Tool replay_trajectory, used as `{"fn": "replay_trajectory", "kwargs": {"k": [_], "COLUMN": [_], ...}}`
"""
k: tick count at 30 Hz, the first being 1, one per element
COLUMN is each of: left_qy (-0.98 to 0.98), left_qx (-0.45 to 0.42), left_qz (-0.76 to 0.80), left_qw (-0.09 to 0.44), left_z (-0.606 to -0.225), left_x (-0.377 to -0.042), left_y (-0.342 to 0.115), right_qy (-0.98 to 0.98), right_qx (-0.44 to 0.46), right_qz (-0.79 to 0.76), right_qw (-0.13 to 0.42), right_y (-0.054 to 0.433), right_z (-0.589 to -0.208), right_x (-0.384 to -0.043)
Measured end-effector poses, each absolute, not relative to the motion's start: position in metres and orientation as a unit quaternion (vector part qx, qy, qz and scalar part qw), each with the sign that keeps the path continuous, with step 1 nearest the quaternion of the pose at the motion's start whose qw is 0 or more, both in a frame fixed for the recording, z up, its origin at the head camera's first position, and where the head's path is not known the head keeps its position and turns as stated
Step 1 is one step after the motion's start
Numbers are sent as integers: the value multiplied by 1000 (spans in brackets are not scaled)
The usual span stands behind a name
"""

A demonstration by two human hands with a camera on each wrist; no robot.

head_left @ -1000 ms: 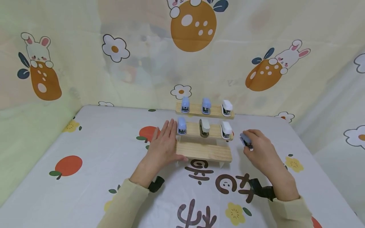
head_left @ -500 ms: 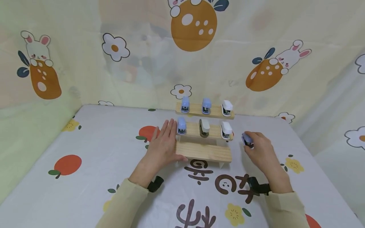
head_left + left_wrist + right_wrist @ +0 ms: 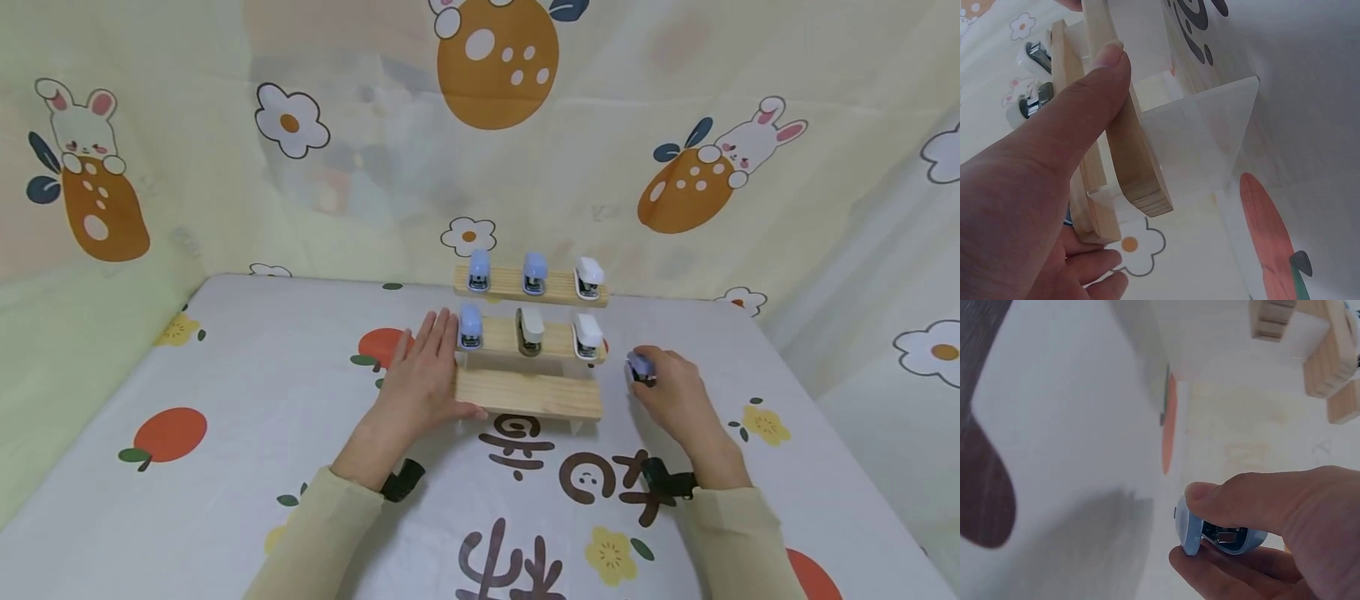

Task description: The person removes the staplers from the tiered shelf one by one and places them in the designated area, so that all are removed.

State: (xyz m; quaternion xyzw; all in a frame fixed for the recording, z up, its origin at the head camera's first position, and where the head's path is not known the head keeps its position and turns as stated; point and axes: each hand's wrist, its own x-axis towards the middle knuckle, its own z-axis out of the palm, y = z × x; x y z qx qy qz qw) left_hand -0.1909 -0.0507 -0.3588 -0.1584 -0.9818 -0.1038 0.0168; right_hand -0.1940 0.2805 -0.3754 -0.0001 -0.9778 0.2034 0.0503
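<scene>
blue stapler (image 3: 641, 367): pinched between thumb and fingers of the right hand (image 3: 677, 396), held right of the rack (image 3: 528, 393), apart from it. rack: touched at its left end by the left hand (image 3: 416, 387), fingers extended, thumb spread. top shelf (image 3: 507, 285), middle shelf (image 3: 498, 335): each occupied by three staplers (image 3: 535, 270). printed cloth (image 3: 262, 358): spread beneath.

The left sleeve (image 3: 324, 525) and right sleeve (image 3: 737, 532) are plain pale beige, with a stubby black left wrist piece (image 3: 404, 481) and a longer, bent black right wrist piece (image 3: 665, 480).
</scene>
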Motion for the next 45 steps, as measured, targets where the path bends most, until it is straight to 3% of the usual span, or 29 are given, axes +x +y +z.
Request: {"fn": "replay_trajectory", "kwargs": {"k": [25,45], "left_qy": [-981,-980], "left_qx": [-164,-164], "left_qz": [-103,-108], "left_qw": [30,26], "left_z": [-360,-359], "left_x": [-192,-190], "left_y": [-51,-50], "right_qy": [-979,-953], "right_qx": [-33,63], "right_qz": [199,232], "right_qw": [-20,185], "right_y": [281,253], "right_z": [-383,-337], "right_x": [-199,-172]}}
